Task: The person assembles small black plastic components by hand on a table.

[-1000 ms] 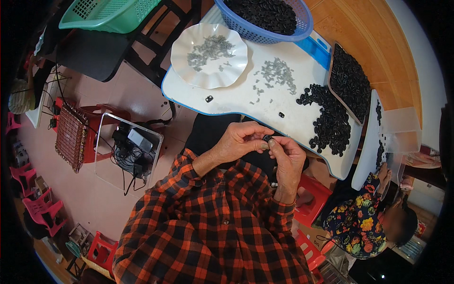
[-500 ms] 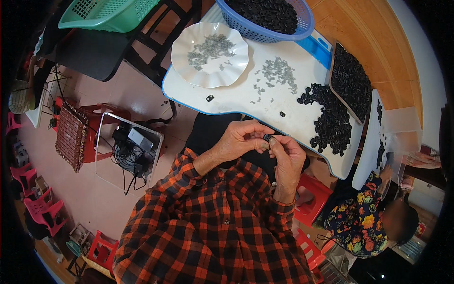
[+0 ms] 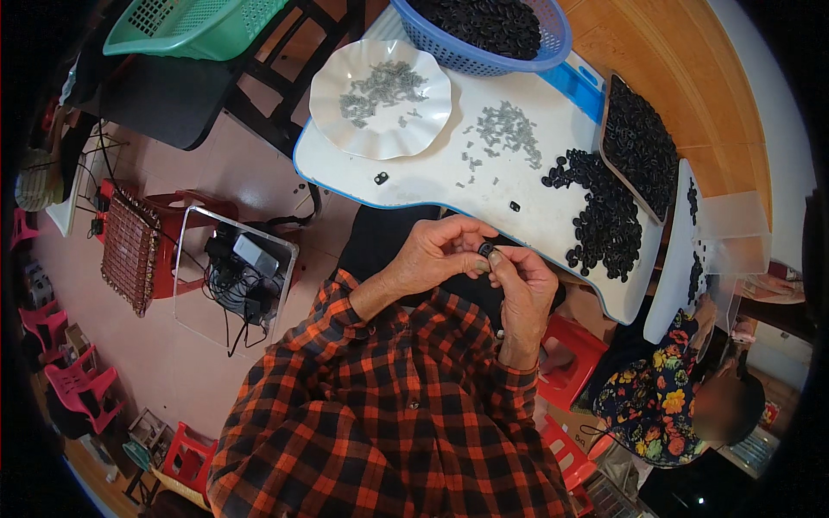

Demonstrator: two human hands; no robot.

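Just off the table's near edge, my left hand [image 3: 438, 256] and my right hand [image 3: 523, 281] meet fingertip to fingertip. Between them they pinch a small black plastic piece [image 3: 485, 249], partly covered by the fingers. On the white table [image 3: 414, 186] beyond lie two loose black pieces, one [image 3: 515, 206] close to my right hand and another [image 3: 381, 178] farther left. Small clear pieces [image 3: 505, 134] are scattered mid-table, and more fill a scalloped white plate [image 3: 324, 108]. A heap of black pieces [image 3: 609, 224] spreads to the right.
A blue basket [image 3: 553, 56] of black pieces stands at the back. A tray [image 3: 639, 147] of black pieces sits at the right edge. Another person in a flowered top [image 3: 652, 393] works at a side table. Left are a green basket [image 3: 207, 34] and a clear bin [image 3: 289, 285] with cables.
Both hands stay together on the black piece, with only slight finger movement. The view has shifted a little.
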